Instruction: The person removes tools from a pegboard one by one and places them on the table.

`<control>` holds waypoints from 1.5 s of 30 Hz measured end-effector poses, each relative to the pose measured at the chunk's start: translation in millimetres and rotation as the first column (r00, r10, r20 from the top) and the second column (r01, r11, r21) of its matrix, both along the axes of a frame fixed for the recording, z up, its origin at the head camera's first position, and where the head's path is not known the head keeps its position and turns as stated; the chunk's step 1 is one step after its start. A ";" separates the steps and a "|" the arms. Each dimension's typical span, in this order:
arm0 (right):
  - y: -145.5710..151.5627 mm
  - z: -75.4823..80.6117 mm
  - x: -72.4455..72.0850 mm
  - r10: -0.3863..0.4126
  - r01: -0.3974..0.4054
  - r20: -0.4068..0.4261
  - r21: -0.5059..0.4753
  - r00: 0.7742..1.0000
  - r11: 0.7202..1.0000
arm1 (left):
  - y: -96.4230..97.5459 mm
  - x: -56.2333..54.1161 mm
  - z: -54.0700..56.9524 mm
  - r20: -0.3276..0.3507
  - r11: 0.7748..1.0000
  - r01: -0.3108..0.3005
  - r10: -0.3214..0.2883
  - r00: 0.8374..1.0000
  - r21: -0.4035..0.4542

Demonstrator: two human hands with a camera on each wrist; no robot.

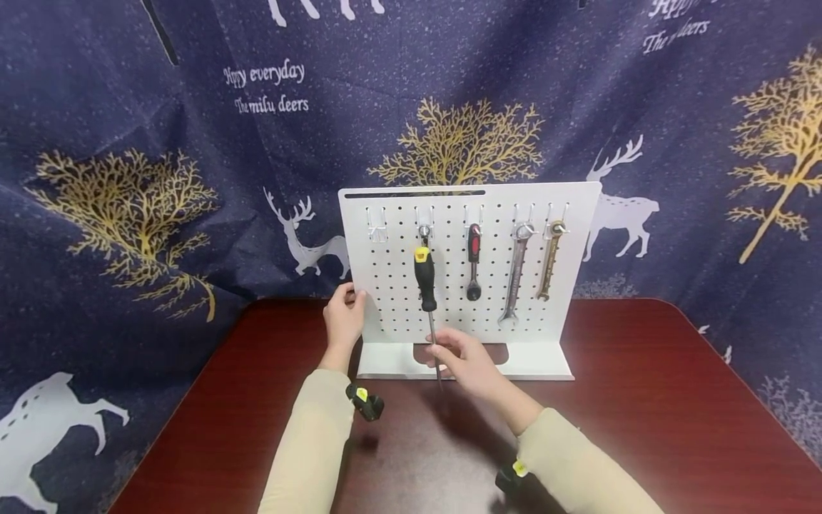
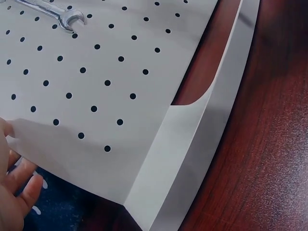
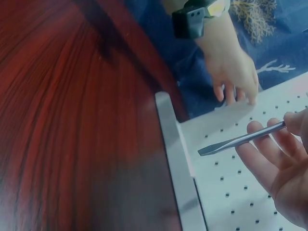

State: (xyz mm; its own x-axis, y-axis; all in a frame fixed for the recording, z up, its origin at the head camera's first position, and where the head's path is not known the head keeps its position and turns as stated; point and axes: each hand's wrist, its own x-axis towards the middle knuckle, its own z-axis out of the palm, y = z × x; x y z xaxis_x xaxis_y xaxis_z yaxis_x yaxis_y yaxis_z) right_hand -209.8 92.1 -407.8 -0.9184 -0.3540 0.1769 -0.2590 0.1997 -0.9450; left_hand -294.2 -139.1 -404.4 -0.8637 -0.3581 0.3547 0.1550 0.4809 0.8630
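Note:
A flat-tip screwdriver (image 1: 424, 278) with a black and yellow handle stands upright before a white pegboard (image 1: 398, 285), handle up. My right hand (image 1: 472, 365) pinches its metal shaft between thumb and fingers; the flat tip (image 3: 211, 148) points down past them. My left hand (image 1: 343, 321) grips the pegboard's left edge, thumb in front and fingers behind, as the left wrist view shows. Behind the screwdriver handle, a round metal end (image 1: 424, 231) shows on the second hook; what is below it is mostly hidden.
On the hooks to the right hang a red and black ratchet (image 1: 474, 260), a silver wrench (image 1: 516, 275) and a smaller brassy wrench (image 1: 550, 260). The leftmost hook (image 1: 377, 232) holds nothing. The board's base (image 1: 539, 360) rests on a reddish-brown table (image 1: 642, 400) before a patterned cloth.

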 end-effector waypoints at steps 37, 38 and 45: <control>102.2 -27.8 32.7 -0.112 0.110 0.129 0.021 0.985 0.994 | -3.0 -3.0 1.1 0.053 0.999 0.004 -0.006 0.999 0.038; 104.8 -28.7 33.5 -0.112 0.109 0.128 0.025 0.986 0.994 | -2.6 -3.0 1.2 0.051 0.999 0.003 -0.005 0.999 0.036; 124.4 -33.7 40.6 -0.139 0.134 0.126 0.042 0.982 0.990 | 0.0 -2.9 0.8 0.032 1.000 -0.004 0.003 0.999 0.022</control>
State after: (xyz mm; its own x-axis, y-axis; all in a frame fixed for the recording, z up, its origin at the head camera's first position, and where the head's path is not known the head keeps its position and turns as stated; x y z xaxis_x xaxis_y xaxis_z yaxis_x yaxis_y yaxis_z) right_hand -169.2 216.5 -441.6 -0.9728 -0.2274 0.0451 -0.1045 0.2562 -0.9610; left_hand -297.1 -139.0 -403.6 -0.8732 -0.3687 0.3187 0.1255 0.4617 0.8781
